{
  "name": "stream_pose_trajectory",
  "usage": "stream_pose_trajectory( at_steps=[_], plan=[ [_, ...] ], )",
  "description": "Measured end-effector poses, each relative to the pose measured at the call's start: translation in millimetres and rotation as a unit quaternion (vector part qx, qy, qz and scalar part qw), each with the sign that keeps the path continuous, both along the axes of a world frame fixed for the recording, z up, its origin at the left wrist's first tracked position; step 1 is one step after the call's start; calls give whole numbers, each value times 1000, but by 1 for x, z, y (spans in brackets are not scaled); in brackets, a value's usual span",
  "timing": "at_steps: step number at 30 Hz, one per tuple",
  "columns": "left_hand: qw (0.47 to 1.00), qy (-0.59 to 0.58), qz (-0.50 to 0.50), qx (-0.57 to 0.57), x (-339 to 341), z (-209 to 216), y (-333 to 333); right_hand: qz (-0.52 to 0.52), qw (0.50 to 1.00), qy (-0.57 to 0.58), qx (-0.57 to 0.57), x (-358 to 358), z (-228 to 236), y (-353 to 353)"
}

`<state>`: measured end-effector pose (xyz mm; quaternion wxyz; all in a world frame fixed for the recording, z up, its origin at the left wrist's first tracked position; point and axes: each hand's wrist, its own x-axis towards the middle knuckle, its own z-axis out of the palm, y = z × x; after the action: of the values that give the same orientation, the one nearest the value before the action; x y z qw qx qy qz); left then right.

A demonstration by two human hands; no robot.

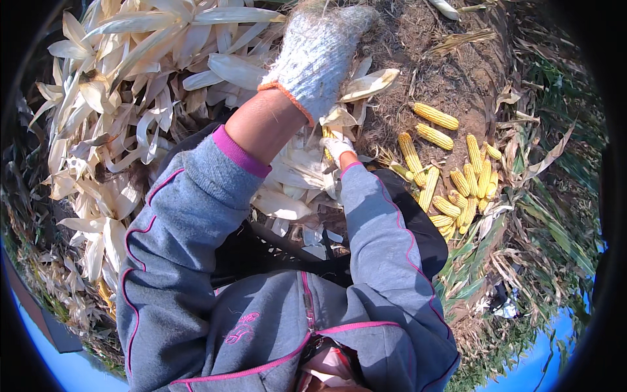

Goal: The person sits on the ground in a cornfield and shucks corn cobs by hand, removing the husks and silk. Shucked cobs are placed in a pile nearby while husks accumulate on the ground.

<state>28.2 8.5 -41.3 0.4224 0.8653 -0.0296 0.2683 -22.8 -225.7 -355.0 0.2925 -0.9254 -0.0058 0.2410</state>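
My left hand (pixel 319 62), in a white knit glove with an orange cuff, is raised large at the top of the view. Brownish strands like corn silk cling to its upper part, and its fingers are hidden. Lower down, between my legs, my right hand (pixel 338 148), also in a white glove, is closed on an ear of corn (pixel 327 138). Yellow kernels show beside the fingers, and pale husk (pixel 339 117) hangs around the ear. Loose husks (pixel 287 196) lie under and beside the right hand.
A big heap of dry husks (pixel 144 98) spreads on the left. Several bare yellow corn ears (pixel 467 183) are piled on the brown soil (pixel 392 117) at right, two (pixel 435 116) lying farther off. Dry stalks and green leaves (pixel 555 202) line the right side.
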Motion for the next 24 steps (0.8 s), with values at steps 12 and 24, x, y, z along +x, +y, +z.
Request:
stream_pose_trajectory(
  at_steps=[12,24],
  plan=[
    [900,145,-49,-407,-1,-14,-20,-302,861,172,370,3,204,16],
    [713,306,-174,-607,-14,9,-49,16,998,-29,60,-19,337,-12]
  ],
)
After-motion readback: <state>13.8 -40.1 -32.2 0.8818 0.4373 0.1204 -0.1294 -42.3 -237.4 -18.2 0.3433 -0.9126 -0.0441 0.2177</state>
